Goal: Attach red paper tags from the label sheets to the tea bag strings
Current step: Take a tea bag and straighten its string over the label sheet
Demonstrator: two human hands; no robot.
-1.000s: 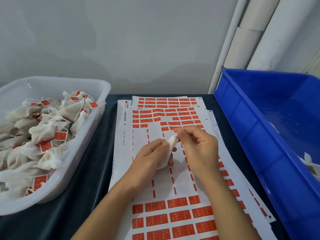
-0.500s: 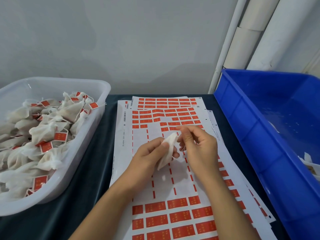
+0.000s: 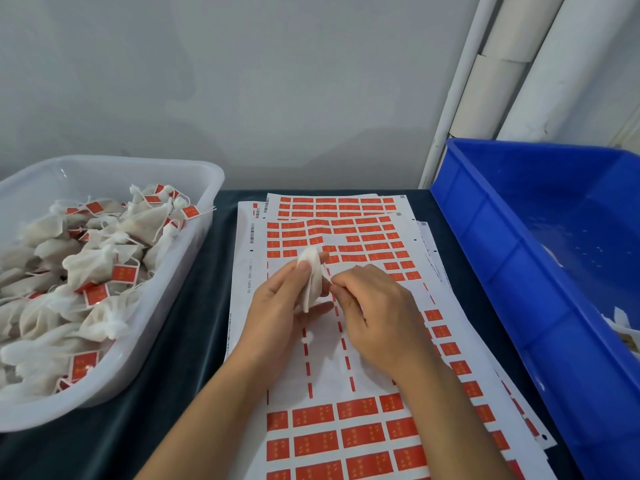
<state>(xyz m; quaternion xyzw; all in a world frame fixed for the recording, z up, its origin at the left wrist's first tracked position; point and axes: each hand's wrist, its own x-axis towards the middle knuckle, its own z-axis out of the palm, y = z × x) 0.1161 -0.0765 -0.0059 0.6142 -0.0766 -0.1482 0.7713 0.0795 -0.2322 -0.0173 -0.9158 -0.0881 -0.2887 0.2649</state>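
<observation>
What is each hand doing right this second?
Left hand: holding the small white mesh tea bag.
Right hand: fingers curled, pinching at the bag's edge, probably its string; too fine to see.

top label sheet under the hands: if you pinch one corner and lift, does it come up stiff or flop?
Probably flops: the top label sheet looks like thin paper lying flat on a fanned stack. Its bare middle strip, tags already peeled off, likely sags first. It may slide rather than lift cleanly, since the sheets beneath look loose and offset.

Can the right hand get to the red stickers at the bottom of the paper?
Probably yes. The right hand hovers above the label sheet, and the red tags lie uncovered just below it.
</observation>
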